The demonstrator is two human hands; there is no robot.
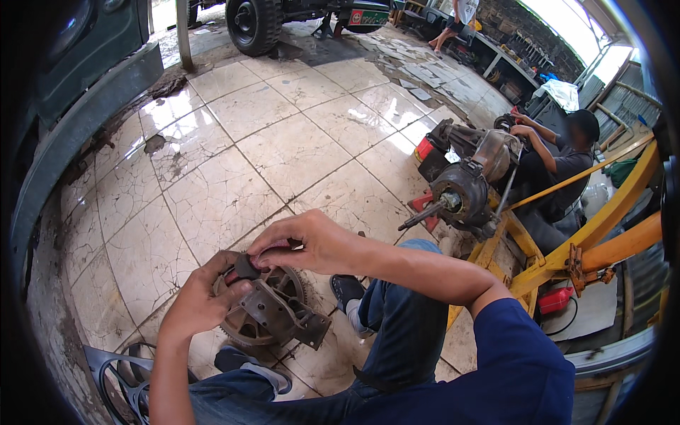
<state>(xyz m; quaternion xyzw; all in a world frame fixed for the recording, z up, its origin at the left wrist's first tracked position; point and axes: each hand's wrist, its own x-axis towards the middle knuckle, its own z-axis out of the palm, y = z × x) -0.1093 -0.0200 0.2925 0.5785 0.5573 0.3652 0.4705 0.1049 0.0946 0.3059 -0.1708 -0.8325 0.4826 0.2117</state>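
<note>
Low in front of me is a dark metal bracket [273, 312] with bolt holes in its plate and a dark rounded block [246, 268] at its upper end. The fingers of my left hand [198, 299] are wrapped round that upper end. My right hand [306, 242] pinches a dark reddish pad or rag [275, 249] against the block; its exact kind is hard to make out. Beneath the bracket lies a toothed flywheel [289, 282] on the tiles, partly covered by the bracket and my hands.
To the right, a large gearbox assembly [471, 177] rests by a yellow hoist frame [602, 234]. Behind it a co-worker [567, 156] handles a part. Vehicle bodywork [85, 106] borders the left, near a steering wheel [120, 382]. A truck wheel [253, 25] stands at the back.
</note>
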